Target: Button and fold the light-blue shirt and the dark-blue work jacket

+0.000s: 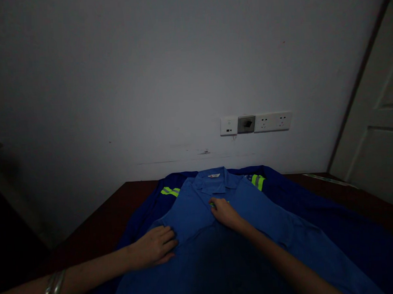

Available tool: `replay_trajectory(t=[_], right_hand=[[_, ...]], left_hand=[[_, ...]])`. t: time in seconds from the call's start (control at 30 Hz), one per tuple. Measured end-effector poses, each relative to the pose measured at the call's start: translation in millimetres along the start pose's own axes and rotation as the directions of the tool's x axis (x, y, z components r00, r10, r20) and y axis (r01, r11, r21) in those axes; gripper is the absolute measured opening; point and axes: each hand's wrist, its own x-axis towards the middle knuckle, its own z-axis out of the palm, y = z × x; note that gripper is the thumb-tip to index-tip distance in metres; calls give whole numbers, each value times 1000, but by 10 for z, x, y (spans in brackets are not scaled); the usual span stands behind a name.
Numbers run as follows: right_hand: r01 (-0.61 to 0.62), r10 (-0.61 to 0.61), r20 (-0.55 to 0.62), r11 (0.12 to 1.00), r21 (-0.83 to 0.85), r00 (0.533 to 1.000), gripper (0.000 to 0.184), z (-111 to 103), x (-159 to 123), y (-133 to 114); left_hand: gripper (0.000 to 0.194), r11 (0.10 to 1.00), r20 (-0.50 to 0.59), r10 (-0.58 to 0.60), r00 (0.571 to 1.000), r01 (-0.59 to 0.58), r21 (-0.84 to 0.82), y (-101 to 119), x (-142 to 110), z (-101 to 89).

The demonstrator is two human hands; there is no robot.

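A light blue work shirt (193,208) lies spread face up, its collar (214,181) toward the wall and a white label inside the neck. Beneath it is a darker blue garment (305,202) with yellow-green and grey reflective bands. My left hand (155,245) rests on the shirt's left side, fingers slightly bent and apart. At the front below the collar, my right hand (224,212) has its fingers curled and pinched on the shirt. A bit of yellow-green shows by those fingers; what it belongs to is hidden. Deep shadow covers the lower shirt.
The garments lie on a dark red-brown tabletop (120,203) against a pale wall (131,102). Sockets (270,122) and a grey switch plate (246,124) are on the wall. A panelled door (380,124) stands at the right, and a thin strip (330,180) lies at the back right.
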Motion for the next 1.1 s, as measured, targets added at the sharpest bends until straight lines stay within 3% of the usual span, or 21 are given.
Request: replay_trajectory(t=[0.4,0.5,0.73,0.83,1.0,1.1], right_hand=[[34,-34,10,999,30,999,38,37,76,89],[4,-8,56,997,71,998,38,39,72,42],[-159,86,260,948,276,962,46,98,-28,-112],[-128,59,271,961,245,961,49,130,-80,-153],[63,-62,100,998,-2,993,40,133,-142,-230],[76,-70,81,994,-76,994,37,142,-143,-249]], left_hand=[[13,998,42,34,999,-36,50,-2,53,79],[19,995,33,68,997,-70,65,-53,4,-22],[12,994,88,110,990,-110,-7,-141,-131,-489],[11,994,106,112,988,-112,-5,-141,-156,-519],[4,993,176,53,983,-34,-111,-115,-102,-315],[9,944,192,-114,975,167,-286,-233,-13,-201]])
